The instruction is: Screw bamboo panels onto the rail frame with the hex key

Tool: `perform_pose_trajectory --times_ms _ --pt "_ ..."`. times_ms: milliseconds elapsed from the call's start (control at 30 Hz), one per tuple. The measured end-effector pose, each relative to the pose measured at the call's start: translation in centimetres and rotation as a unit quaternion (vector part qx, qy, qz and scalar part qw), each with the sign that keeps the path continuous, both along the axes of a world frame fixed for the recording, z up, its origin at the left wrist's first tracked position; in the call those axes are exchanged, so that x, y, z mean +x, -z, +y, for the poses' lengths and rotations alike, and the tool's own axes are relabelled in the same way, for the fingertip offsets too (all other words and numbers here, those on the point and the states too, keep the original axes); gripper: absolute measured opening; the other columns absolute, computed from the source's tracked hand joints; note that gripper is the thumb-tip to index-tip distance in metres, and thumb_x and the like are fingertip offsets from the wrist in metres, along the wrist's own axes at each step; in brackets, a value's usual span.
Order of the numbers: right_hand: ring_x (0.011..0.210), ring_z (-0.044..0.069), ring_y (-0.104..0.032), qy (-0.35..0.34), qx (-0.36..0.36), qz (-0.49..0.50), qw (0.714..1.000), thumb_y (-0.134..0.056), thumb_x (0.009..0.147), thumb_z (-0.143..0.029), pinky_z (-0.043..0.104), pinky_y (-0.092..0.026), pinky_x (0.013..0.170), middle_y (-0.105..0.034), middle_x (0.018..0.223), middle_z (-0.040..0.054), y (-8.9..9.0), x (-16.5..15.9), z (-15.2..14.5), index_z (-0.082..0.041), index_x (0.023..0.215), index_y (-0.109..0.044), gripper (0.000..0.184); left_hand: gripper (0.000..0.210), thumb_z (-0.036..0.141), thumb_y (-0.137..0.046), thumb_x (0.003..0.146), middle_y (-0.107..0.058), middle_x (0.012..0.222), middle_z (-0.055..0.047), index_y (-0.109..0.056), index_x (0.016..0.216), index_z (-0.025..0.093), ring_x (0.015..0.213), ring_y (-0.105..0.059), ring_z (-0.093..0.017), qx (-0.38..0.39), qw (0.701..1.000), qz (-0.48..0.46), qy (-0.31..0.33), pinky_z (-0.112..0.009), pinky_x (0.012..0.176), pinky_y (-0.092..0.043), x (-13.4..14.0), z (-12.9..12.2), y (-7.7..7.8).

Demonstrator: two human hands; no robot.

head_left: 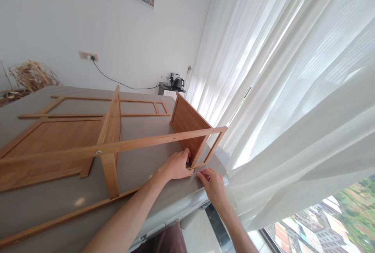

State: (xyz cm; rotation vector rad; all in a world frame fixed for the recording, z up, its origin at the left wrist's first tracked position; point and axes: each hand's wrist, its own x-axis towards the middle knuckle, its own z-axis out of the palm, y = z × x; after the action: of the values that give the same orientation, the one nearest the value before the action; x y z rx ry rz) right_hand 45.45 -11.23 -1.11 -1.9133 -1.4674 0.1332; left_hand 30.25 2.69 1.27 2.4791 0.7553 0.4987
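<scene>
A partly joined wooden shelf frame stands on its side on the table, with an upper rail (152, 140) and a lower rail (70, 214). Its right shelf panel (191, 122) stands upright between the rails. My left hand (176, 165) is closed around the lower rail at the foot of this panel, its thumb along the rail's near side. Close to that joint, my right hand (212, 184) pinches a small dark piece (197, 171), perhaps a screw; its exact shape is too small to tell. A middle shelf panel (113, 128) stands left of my hands.
The table (140, 190) has a grey cover and its edge runs close below my hands. A ladder-like wooden frame (88, 115) lies at the back. Another wooden panel (64, 135) is at the left. White curtains (263, 88) hang on the right; a kettle (178, 82) stands beyond.
</scene>
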Motion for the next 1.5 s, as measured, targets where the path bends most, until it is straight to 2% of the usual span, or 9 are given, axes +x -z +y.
perform_pose_trajectory --times_ms 233,767,1133,1233,1300,1433,1500 --pt "0.061 0.016 -0.059 -0.034 0.003 0.0 0.999 -0.05 0.096 -0.047 0.028 -0.046 0.059 -0.065 0.074 0.002 0.4 0.0 0.1 -0.022 0.08 -0.069 0.035 0.038 0.038 -0.071 0.071 -0.069 0.095 -0.006 -0.047 0.097 0.023 0.087 -0.068 -0.027 -0.003 1.0 0.002 -0.002 -0.034 0.073 -0.046 0.0 0.1 0.0" --pt "0.062 0.015 -0.056 -0.049 -0.005 -0.002 0.999 -0.052 0.096 -0.043 0.026 -0.044 0.061 -0.067 0.078 0.0006 -0.2 0.3 0.2 -0.023 0.081 -0.071 0.031 0.039 0.041 -0.068 0.071 -0.068 0.092 -0.005 -0.046 0.097 0.023 0.084 -0.067 -0.027 0.005 1.0 -0.013 0.007 -0.034 0.072 -0.044 0.0 0.2 0.3" --pt "0.067 0.018 -0.06 -0.008 0.009 0.022 1.0 -0.054 0.092 -0.054 0.028 -0.047 0.065 -0.069 0.077 0.0043 0.7 0.4 0.5 -0.021 0.071 -0.069 0.042 0.041 0.042 -0.069 0.069 -0.069 0.093 -0.005 -0.046 0.098 0.023 0.084 -0.067 -0.027 0.008 1.0 -0.01 0.007 -0.034 0.07 -0.045 0.0 0.3 0.4" --pt "0.063 0.018 -0.059 0.007 0.005 0.036 0.999 -0.057 0.089 -0.057 0.027 -0.047 0.06 -0.069 0.072 0.0038 0.8 0.5 0.6 -0.021 0.068 -0.068 0.043 0.041 0.042 -0.068 0.07 -0.069 0.093 -0.005 -0.047 0.098 0.022 0.085 -0.067 -0.027 0.009 1.0 -0.008 0.007 -0.034 0.071 -0.046 -0.1 0.2 0.3" --pt "0.06 0.017 -0.059 0.012 0.002 0.045 0.999 -0.059 0.087 -0.058 0.026 -0.045 0.056 -0.067 0.067 0.0018 0.8 0.5 0.7 -0.021 0.075 -0.07 0.04 0.04 0.042 -0.068 0.07 -0.069 0.093 -0.005 -0.046 0.098 0.022 0.085 -0.067 -0.027 0.011 1.0 -0.008 0.006 -0.034 0.072 -0.046 -0.1 0.2 0.2" --pt "0.056 0.015 -0.058 0.025 0.01 0.058 0.998 -0.062 0.088 -0.055 0.025 -0.045 0.053 -0.065 0.067 -0.0025 0.7 0.4 0.6 -0.022 0.102 -0.066 0.036 0.039 0.043 -0.068 0.07 -0.069 0.092 -0.004 -0.046 0.096 0.022 0.084 -0.067 -0.026 0.017 1.0 -0.007 0.005 -0.034 0.07 -0.046 -0.1 0.1 0.2" --pt "0.057 0.015 -0.058 0.016 0.015 0.041 0.999 -0.06 0.09 -0.051 0.026 -0.046 0.055 -0.065 0.07 -0.0022 0.7 0.4 0.5 -0.023 0.101 -0.065 0.031 0.04 0.043 -0.068 0.07 -0.068 0.091 -0.004 -0.046 0.096 0.022 0.083 -0.067 -0.026 0.02 1.0 -0.006 0.004 -0.034 0.07 -0.046 -0.1 0.1 0.2"
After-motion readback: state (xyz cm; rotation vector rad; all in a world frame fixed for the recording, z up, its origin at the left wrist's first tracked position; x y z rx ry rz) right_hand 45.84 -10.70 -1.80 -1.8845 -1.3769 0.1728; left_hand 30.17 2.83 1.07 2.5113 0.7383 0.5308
